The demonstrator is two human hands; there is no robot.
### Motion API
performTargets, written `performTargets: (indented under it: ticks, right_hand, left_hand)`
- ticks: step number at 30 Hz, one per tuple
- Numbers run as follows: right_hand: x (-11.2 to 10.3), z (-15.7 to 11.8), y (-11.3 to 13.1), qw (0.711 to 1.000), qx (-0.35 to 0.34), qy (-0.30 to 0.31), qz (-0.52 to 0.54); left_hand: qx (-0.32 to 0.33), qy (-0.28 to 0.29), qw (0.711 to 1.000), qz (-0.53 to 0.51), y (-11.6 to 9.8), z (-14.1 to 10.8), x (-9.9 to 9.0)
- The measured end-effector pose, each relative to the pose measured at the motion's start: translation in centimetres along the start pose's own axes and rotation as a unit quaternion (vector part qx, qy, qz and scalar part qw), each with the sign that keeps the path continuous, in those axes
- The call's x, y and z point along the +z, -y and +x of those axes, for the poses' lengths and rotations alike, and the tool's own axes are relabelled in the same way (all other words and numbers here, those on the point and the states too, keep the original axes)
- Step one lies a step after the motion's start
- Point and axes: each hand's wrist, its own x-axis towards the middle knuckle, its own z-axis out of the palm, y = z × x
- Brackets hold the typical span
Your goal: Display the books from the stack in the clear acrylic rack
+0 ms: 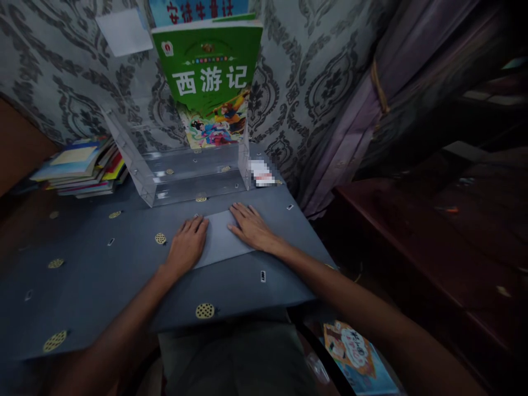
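A pale sheet of paper (220, 237), which looks folded into a strip, lies flat on the dark tablecloth. My left hand (188, 242) rests palm down on its left end, fingers stretched forward. On its right end lies my right hand (251, 226), flat as well, with the thumb apart from the fingers. Both palms cover the ends of the paper, so its short edges are hidden. Beyond the hands stands a clear acrylic book rack (142, 173). A green book (210, 60) with Chinese characters stands upright at its back.
A stack of books (84, 168) sits at the left by the wall. Right of the rack lies a small white item (262, 173), blurred out. The table's right edge borders a curtain (342, 137) and a dark red surface (412, 236). Another book (357, 357) lies low at the right.
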Motion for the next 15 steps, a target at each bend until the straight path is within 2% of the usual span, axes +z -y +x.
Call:
performTargets:
  ticks: [4, 9, 12, 15]
  right_hand:
    - [0.2, -0.6, 0.0, 1.0, 0.021, -0.008, -0.011]
    - [0.6, -0.8, 0.3, 0.999, 0.021, -0.028, -0.009]
    - [0.6, -0.8, 0.4, 0.999, 0.025, -0.035, -0.014]
    - [0.4, -0.9, 0.6, 0.999, 0.033, -0.03, -0.023]
  left_hand:
    - [0.001, 0.018, 1.0, 0.001, 0.6, 1.0, 0.0]
    - [0.026, 0.019, 0.999, -0.007, -0.4, 2.0, 0.5]
    - [0.042, 0.015, 0.999, -0.029, -0.9, 2.1, 0.9]
    - [0.027, 0.01, 0.999, -0.027, -0.4, 1.8, 0.6]
